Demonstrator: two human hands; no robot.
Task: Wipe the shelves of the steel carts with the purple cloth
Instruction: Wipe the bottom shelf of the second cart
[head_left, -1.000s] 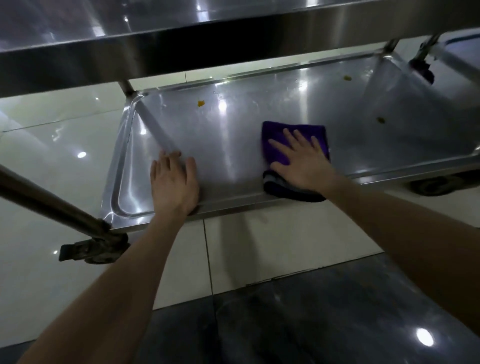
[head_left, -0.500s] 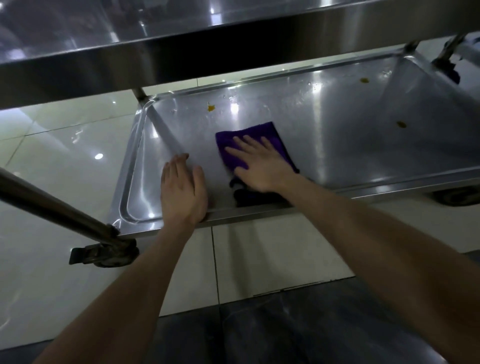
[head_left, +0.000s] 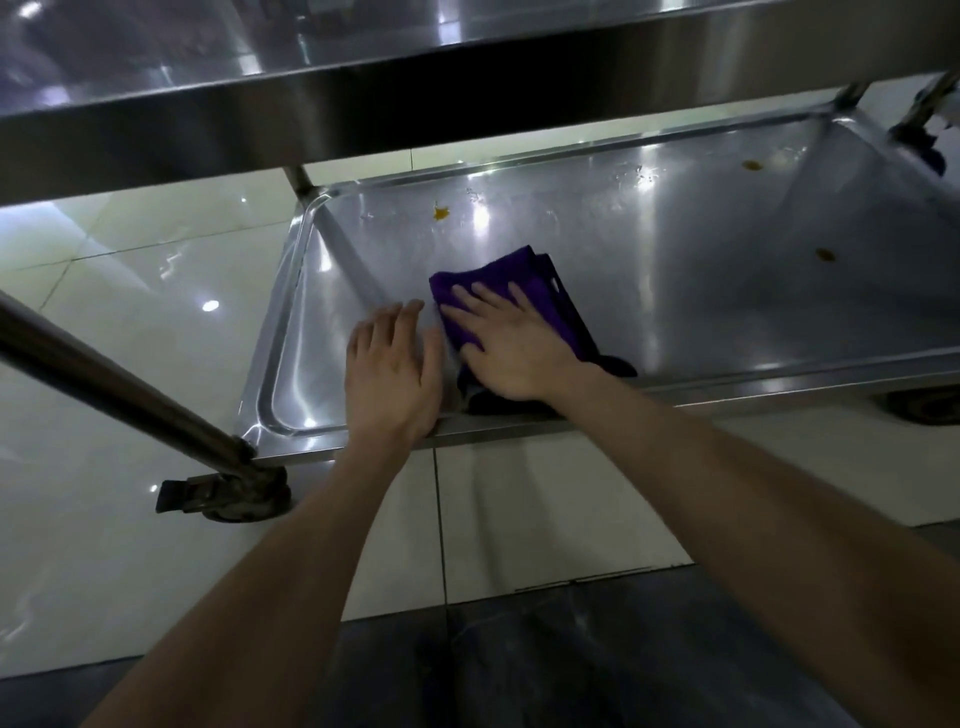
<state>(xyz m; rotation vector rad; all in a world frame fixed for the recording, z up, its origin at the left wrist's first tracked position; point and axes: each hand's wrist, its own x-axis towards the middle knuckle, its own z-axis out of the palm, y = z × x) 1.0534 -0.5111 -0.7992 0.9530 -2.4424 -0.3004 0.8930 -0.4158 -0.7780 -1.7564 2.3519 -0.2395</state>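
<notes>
The steel cart's bottom shelf (head_left: 701, 291) is a shallow tray low over the floor. A folded purple cloth (head_left: 524, 283) lies on its near left part. My right hand (head_left: 511, 345) presses flat on the cloth with straight, spread fingers. My left hand (head_left: 389, 369) rests flat on the bare shelf right beside it, its heel at the front rim. Three small orange-brown stains mark the shelf: one (head_left: 441, 212) at the back left, one (head_left: 751, 165) at the back right, one (head_left: 824, 254) mid right.
The cart's upper shelf (head_left: 363, 98) overhangs the top of the view. A steel leg (head_left: 114, 387) slants down to a caster with a brake (head_left: 228, 499) at the near left. Another caster (head_left: 922, 405) sits under the right. Pale glossy tiles and a dark strip make up the floor.
My right hand slid the purple cloth leftward along the shelf until it lies right beside my left hand. My left hand stayed in place on the shelf.
</notes>
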